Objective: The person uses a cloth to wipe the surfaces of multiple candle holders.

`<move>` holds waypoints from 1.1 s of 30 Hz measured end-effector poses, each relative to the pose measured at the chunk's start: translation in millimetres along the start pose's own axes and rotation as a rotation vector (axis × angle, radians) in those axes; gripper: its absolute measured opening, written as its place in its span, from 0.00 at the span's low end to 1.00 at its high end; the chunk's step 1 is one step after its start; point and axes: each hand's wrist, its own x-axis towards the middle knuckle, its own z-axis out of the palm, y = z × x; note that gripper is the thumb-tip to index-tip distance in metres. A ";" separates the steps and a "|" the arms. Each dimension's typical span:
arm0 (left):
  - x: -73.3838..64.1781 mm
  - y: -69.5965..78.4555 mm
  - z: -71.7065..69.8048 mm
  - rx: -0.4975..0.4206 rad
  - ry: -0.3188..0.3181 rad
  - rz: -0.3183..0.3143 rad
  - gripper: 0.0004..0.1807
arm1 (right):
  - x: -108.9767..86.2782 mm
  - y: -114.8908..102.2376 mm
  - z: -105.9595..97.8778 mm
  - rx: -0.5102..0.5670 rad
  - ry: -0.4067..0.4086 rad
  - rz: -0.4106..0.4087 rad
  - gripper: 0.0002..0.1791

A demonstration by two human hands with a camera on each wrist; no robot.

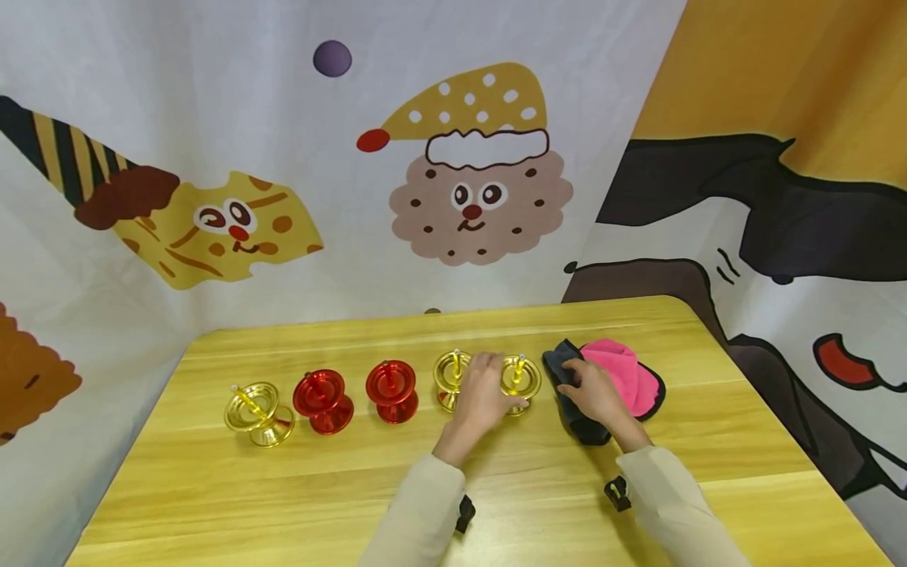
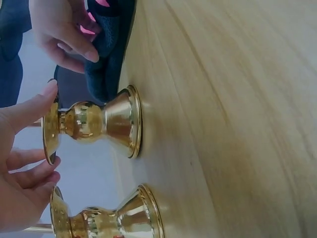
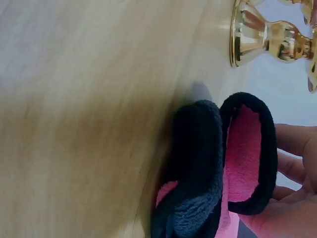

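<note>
My left hand (image 1: 480,398) pinches the rim of a shiny gold candle holder (image 2: 86,121) between thumb and fingers; the holder stands upright on the table with a yellow stick in its dish. Close beside it is a second gold candle holder (image 2: 96,223), partly behind the same hand in the head view. My right hand (image 1: 598,394) holds a fold of a cloth (image 3: 198,163), dark on one side and pink on the other, which lies bunched on the table. Its fingertips are partly hidden behind the fold in the right wrist view.
Left of the hands, two red candle holders (image 1: 392,386) and a further gold candle holder (image 1: 269,431) stand in a row on the wooden table (image 1: 319,504). Behind the table hangs a cartoon-printed curtain (image 1: 319,142). Black straps (image 1: 618,494) hang at both wrists.
</note>
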 end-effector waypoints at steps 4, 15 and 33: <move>-1.5 3.8 0.9 -0.017 0.013 0.018 0.42 | 0.3 4.8 1.6 0.010 0.053 -0.064 0.16; -8.4 5.5 10.4 -0.215 0.001 -0.012 0.47 | -6.8 4.3 -12.6 0.065 0.094 -0.010 0.15; -19.4 6.4 -17.7 -0.437 -0.029 -0.030 0.45 | -31.2 -30.3 -73.5 0.263 0.078 0.019 0.16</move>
